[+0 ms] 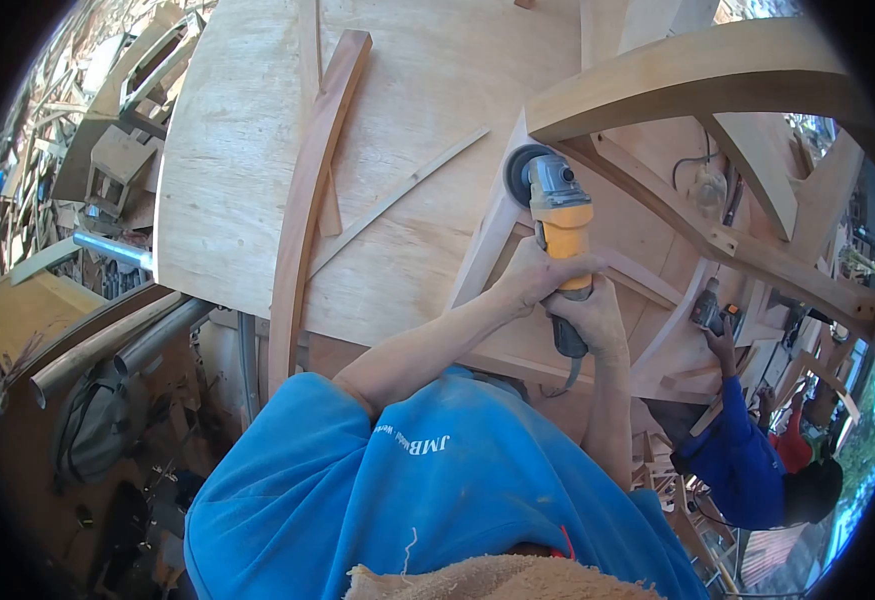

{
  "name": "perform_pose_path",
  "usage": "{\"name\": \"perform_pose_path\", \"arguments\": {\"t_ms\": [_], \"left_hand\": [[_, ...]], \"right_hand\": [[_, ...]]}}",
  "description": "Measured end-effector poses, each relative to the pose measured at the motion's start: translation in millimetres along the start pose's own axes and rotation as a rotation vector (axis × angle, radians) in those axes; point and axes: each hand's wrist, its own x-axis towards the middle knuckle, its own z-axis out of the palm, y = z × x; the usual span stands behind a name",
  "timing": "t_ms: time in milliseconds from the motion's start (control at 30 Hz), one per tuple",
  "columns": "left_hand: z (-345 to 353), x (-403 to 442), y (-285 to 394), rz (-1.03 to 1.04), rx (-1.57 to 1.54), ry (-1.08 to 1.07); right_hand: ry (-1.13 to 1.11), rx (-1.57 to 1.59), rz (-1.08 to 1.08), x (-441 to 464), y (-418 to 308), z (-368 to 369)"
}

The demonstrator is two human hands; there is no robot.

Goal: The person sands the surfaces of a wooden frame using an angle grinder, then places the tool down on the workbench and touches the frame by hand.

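Both of my hands are wrapped round an angle grinder (565,225) with a yellow body, grey head and dark rear end. My left hand (534,272) grips the body just behind the head. Lower down, my right hand (597,310) closes round the rear part. The grinder's round dark disc (517,178) lies at the edge of a pale wooden bar (487,250); whether it touches the wood I cannot tell. Close above the head ends a thick curved wooden beam (697,80), part of a wooden frame. A cord hangs from the grinder's rear.
A plywood tabletop (227,200) carries a long curved wooden piece (307,200) and a thin strip (407,195). At right, a co-worker in a blue sleeve (735,410) holds a power drill (707,308). Metal pipes (162,335) and wood scraps (122,170) lie at left.
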Motion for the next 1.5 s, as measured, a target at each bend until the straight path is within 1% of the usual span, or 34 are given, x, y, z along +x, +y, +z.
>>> {"name": "perform_pose_path", "arguments": {"t_ms": [67, 200, 300, 367, 433, 533, 733, 833, 967, 1033, 1167, 1267, 1333, 1500], "left_hand": [[2, -10, -2, -0.035, 0.022, -0.005], [-1, -42, -26, -0.034, 0.056, 0.005], [5, -62, -33, -0.049, 0.053, -0.014], [9, -61, -31, -0.084, 0.034, -0.066], [14, -55, -28, -0.085, 0.028, -0.104], [19, -49, -32, -0.073, -0.02, -0.083], [7, -59, -37, -0.064, 0.065, -0.025], [6, -60, -36, -0.065, 0.046, -0.02], [2, -62, -31, -0.06, 0.048, 0.006], [-4, -64, -28, -0.037, 0.059, 0.01], [-5, -61, -29, -0.077, 0.023, -0.02], [8, -55, -38, -0.099, 0.01, -0.064], [17, -53, -41, -0.107, -0.045, -0.109], [23, -54, -43, -0.107, -0.039, -0.131]], "right_hand": [[0.021, -0.009, 0.003, -7, 8, 2], [0.028, -0.007, -0.045, -32, 45, 18], [0.009, 0.014, -0.06, -52, 56, 20], [0.023, 0.033, -0.079, -59, 63, 16], [0.043, 0.034, -0.05, -59, 56, 12], [0.054, 0.029, -0.038, -59, 51, 9], [0.058, -0.024, -0.055, -55, 63, 21], [0.055, -0.033, -0.045, -53, 64, 24], [0.035, -0.016, -0.035, -49, 55, 29], [0.037, -0.017, -0.075, -46, 51, 34], [0.058, -0.031, -0.12, -45, 54, 33], [0.062, -0.039, -0.055, -49, 72, 17], [0.09, -0.028, -0.056, -56, 72, 10], [0.105, -0.012, -0.055, -65, 68, 7]]}}
